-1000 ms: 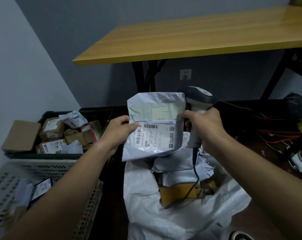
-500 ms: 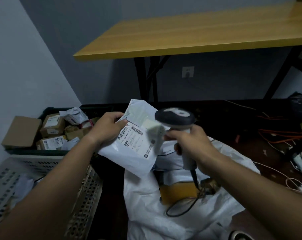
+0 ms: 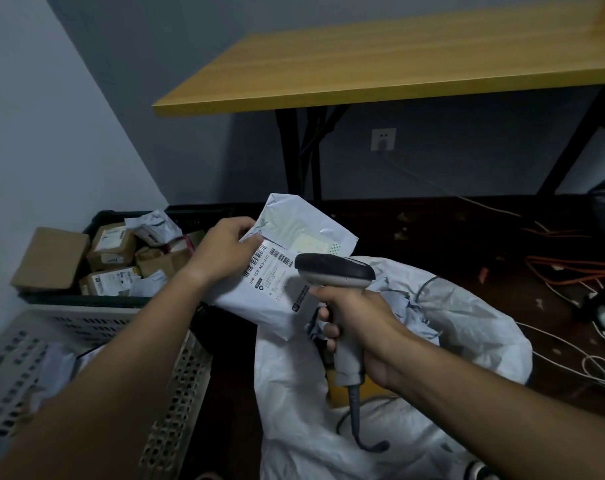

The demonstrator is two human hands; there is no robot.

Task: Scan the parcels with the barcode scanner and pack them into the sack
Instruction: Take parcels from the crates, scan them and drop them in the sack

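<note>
My left hand (image 3: pixel 221 249) grips the upper left edge of a grey plastic mailer parcel (image 3: pixel 296 233), tilted with its barcode label facing up. My right hand (image 3: pixel 358 323) is closed around the handle of a grey barcode scanner (image 3: pixel 334 273), whose dark head sits just over the label's right side. Below both hangs the open white sack (image 3: pixel 467 320), with other grey mailers and a yellow parcel inside. The scanner's cable loops down into the sack mouth.
A dark crate (image 3: pixel 96 301) of cardboard boxes and mailers stands at the left. Nearer me is a pale perforated crate (image 3: pixel 86 337) with parcels. A yellow-topped table (image 3: pixel 398 60) on black legs stands behind. Loose cables (image 3: pixel 571 271) lie on the floor at the right.
The parcel has swung from upright to a tilted, flatter pose and dropped lower. The scanner has come from behind the parcel's right edge to in front of it, head over the label.
</note>
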